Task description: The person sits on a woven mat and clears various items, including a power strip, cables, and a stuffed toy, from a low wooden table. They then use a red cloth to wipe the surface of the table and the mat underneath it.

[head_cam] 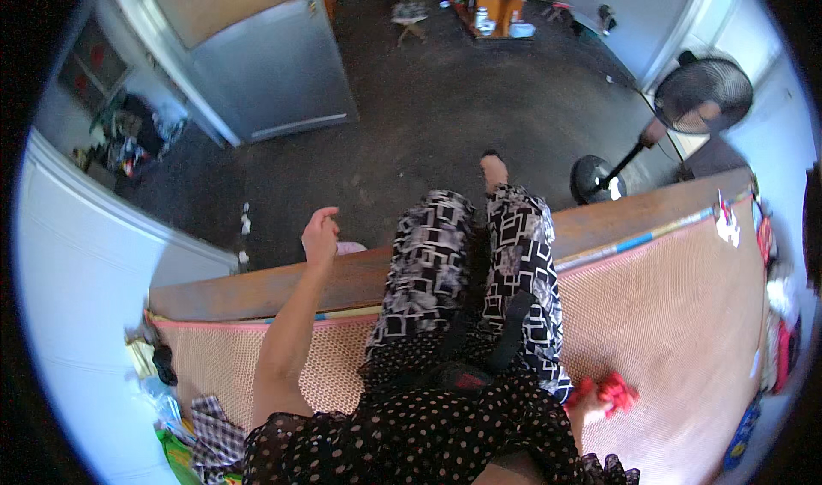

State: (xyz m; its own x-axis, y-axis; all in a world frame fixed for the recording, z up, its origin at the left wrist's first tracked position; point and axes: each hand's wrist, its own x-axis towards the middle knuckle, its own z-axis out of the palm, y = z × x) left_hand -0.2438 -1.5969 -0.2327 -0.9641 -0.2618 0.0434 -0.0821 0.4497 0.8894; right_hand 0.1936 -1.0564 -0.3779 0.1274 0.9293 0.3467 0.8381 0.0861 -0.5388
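Observation:
Past the front edge of the bed, my left hand (319,238) is in the air with its index finger apart from the loosely bent others, and I see nothing in it. My right hand (592,410) is low at my right side, closed on a crumpled red cloth (618,394). Hand and cloth are over the woven tan mat (668,318) that covers the bed; blur hides whether they touch it. I sit on this mat, and my legs in black-and-white patterned trousers (427,260) hang over the wooden bed edge (597,225).
A black pedestal fan (703,96) stands on the dark floor (411,112) at the right. The blue-grey door (276,67) is ajar at the left. A low cabinet (498,13) is at the back. Checked cloth (215,430) lies on the bed's left side.

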